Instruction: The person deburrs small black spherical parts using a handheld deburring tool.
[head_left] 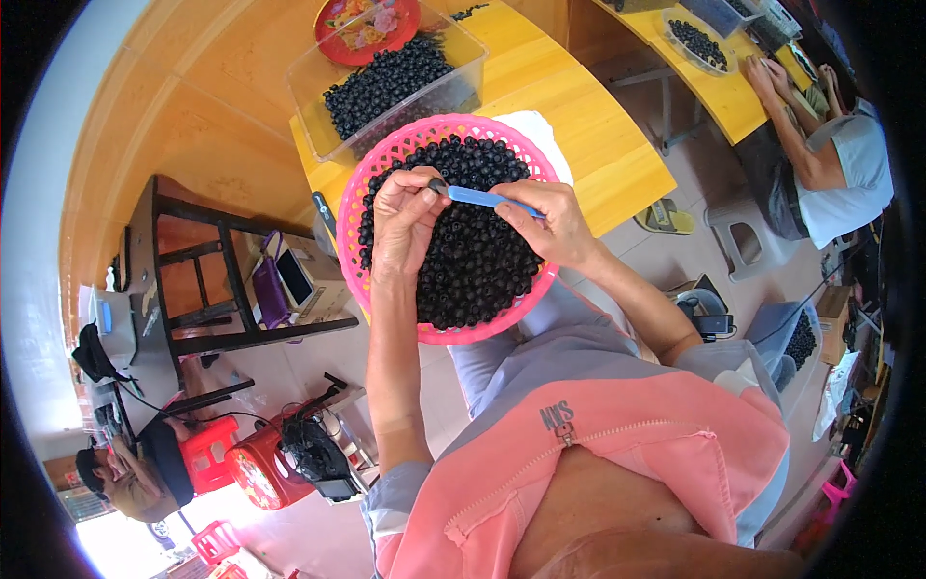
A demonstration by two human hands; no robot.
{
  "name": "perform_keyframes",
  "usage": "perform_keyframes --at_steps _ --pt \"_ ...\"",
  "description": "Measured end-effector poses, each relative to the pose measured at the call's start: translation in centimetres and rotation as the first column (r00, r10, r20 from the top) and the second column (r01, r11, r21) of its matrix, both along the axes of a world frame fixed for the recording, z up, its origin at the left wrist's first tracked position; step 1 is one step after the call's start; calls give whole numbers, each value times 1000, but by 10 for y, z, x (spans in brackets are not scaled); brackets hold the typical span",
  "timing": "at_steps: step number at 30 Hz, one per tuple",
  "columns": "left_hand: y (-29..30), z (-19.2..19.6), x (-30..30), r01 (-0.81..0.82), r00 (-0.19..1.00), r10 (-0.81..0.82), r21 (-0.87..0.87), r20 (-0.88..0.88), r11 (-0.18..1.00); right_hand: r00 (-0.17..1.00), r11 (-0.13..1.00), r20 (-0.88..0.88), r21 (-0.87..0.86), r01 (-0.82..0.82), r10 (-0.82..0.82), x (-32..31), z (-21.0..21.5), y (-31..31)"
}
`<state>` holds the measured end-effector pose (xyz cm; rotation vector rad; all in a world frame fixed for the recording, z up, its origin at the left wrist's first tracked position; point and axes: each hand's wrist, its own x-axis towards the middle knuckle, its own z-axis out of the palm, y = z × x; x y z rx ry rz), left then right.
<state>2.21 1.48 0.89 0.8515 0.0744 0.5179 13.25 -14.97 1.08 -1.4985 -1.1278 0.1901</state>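
Over a pink plastic basket (349, 265) full of dark round beads (473, 275), my two hands meet. My left hand (403, 224) pinches one dark bead (438, 185) between thumb and fingertips. In my right hand (559, 224) is a slim tool with a blue handle (473, 196), lying nearly level. Its left end reaches the bead; the shape of the tip is too small to make out. The basket stands at my lap, by the near edge of the yellow table.
Behind the basket, a clear plastic bin (470, 92) holds more beads and a red flowered plate (333, 43). The yellow table (569, 106) extends right. A black-framed stand (227, 246) is at left. At upper right another person (830, 164) sits by a second table.
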Motion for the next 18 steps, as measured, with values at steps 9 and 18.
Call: perform_keyframes --at_steps 9,18 --pt "-1 -1 0 -6 1000 7 21 -7 1000 995 999 93 -33 20 -17 0 1 0" --pt "2 -4 0 -12 1000 13 33 -10 999 998 998 66 -61 8 -4 0 2 -1"
